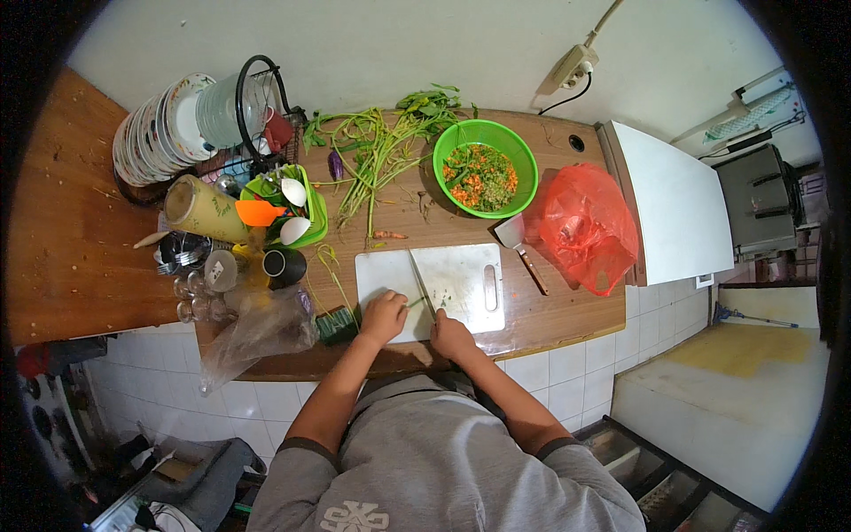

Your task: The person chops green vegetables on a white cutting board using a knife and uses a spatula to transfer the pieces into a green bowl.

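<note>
A kitchen knife (420, 280) points away from me over the white cutting board (379, 269), and my right hand (453, 336) is closed round its handle. My left hand (384, 317) rests on the board's near left part, left of the blade, with its fingers curled; whatever they may hold is hidden. Small green scraps (445, 297) lie on the board right of the blade. Beyond the board stands a green bowl (440, 182) of chopped orange and green vegetables. A carrot end (390, 235) lies just past the board's far edge.
Leafy green stalks (377, 164) and a small purple eggplant (335, 165) lie at the back. A spatula (534, 270) and a red plastic bag (588, 229) are on the right. Left stand a utensil basket (316, 208), a black cup (284, 267), a clear bag (257, 341) and stacked plates (188, 115).
</note>
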Motion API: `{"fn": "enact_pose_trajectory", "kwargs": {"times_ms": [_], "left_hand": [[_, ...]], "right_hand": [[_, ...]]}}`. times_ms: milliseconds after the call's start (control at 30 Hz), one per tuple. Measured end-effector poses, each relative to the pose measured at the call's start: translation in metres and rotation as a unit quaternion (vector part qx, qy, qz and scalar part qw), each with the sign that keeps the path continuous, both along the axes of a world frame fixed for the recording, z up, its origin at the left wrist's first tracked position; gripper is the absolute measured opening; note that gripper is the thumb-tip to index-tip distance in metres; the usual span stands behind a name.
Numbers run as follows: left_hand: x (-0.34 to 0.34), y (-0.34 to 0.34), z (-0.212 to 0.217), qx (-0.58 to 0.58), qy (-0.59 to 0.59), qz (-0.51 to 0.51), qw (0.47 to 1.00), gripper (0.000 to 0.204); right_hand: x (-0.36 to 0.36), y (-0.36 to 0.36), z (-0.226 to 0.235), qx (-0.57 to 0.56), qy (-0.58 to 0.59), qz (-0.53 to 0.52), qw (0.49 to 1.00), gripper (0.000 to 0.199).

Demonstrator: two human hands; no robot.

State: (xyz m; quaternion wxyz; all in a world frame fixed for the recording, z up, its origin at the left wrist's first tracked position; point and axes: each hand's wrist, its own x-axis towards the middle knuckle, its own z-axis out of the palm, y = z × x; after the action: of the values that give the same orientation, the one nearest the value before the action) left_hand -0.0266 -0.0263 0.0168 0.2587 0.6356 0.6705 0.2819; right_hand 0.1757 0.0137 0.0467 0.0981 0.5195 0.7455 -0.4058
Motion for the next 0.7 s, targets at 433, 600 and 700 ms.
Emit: {"fn": "enact_pose_trajectory", "kwargs": {"times_ms": [433, 600, 700], "left_hand": [[0.019, 0.007, -0.02, -0.004, 0.056, -0.011, 0.998, 0.006], [0.021, 0.006, -0.024, 0.003, 0.054, 0.008, 0.998, 0.006], [0.022, 0.009, -0.022, 0.011, 0.045, 0.006, 0.999, 0.005]], "right_hand": [[-0.009, 0.003, -0.014, 0.051, 0.0, 0.017, 0.999, 0.025], [-0.009, 0.0, -0.01, 0.026, -0.027, 0.014, 0.999, 0.026], [-0.011, 0.004, -0.017, 0.057, 0.018, 0.006, 0.998, 0.026]]}}
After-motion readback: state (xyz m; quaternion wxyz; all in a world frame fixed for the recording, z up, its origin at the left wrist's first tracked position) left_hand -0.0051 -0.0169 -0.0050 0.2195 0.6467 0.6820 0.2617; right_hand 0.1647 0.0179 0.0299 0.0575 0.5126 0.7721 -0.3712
